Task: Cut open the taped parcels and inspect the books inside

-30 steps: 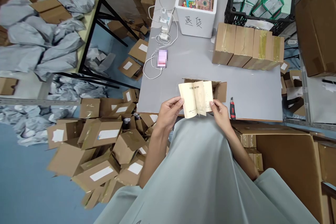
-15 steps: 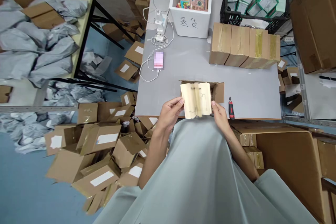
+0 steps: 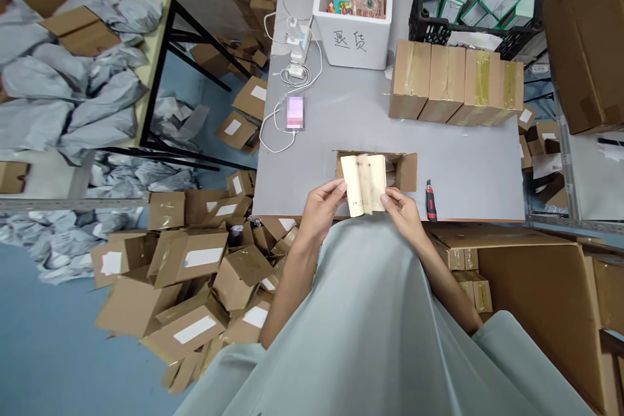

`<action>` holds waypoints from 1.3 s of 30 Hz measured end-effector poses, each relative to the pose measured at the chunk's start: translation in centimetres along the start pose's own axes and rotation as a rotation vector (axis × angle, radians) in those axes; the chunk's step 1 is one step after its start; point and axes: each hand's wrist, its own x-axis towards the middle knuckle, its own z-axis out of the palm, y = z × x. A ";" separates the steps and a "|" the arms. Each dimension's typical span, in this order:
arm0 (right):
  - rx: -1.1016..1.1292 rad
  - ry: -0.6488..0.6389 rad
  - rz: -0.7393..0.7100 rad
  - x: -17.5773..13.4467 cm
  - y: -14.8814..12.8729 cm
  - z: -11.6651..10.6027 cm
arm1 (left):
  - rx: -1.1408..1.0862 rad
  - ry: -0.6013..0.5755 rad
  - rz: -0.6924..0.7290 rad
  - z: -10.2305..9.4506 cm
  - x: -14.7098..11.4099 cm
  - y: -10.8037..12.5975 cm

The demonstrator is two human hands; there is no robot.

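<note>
A small open book with cream pages is held up between my two hands at the table's front edge. My left hand pinches its left side between thumb and fingers. On the right side, my right hand grips the page edge, thumb on top. Some pages in the middle stand up and are blurred. Directly behind the book lies an open cardboard box, partly hidden by it. To the right of my right hand rests a red and black utility knife.
On the grey table stand a white bin of booklets, a row of taped cartons, a black crate of green boxes and a charging phone. Cardboard boxes pile up at left; a large carton is at right.
My right hand has moved left and holds the book's right side closer in. The pages have turned, and the book looks narrower than before. My left hand has shifted slightly right.
</note>
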 end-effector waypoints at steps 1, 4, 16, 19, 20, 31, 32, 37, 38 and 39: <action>0.002 0.000 0.005 0.0 0.1 0.0 | 0.004 0.002 0.003 0.0 0.0 0.0; 0.005 0.008 0.011 0.0 0.4 -0.2 | -0.002 0.010 0.003 0.0 0.2 0.1; -0.011 0.044 0.002 0.4 0.7 -1.2 | -0.038 -0.011 -0.021 0.3 0.2 0.8; -0.004 0.060 0.006 0.4 0.7 -1.5 | -0.036 -0.011 -0.015 0.4 0.4 0.8; -0.010 0.068 0.003 0.4 0.7 -1.6 | -0.034 -0.008 -0.014 0.4 0.5 0.8; 0.027 0.091 0.054 0.4 -0.3 -2.4 | -0.046 0.087 -0.019 -0.8 1.4 0.2; 0.034 0.087 0.064 0.4 -0.5 -2.5 | -0.047 0.090 -0.019 -1.0 1.5 0.1; 0.052 0.065 0.096 0.5 -0.7 -2.8 | -0.038 0.088 -0.014 -1.7 1.8 0.1; 0.057 0.059 0.100 0.6 -0.7 -2.8 | -0.035 0.085 -0.013 -1.8 1.9 0.1; 0.064 0.054 0.104 0.6 -0.6 -2.9 | -0.033 0.080 -0.013 -1.8 1.9 0.2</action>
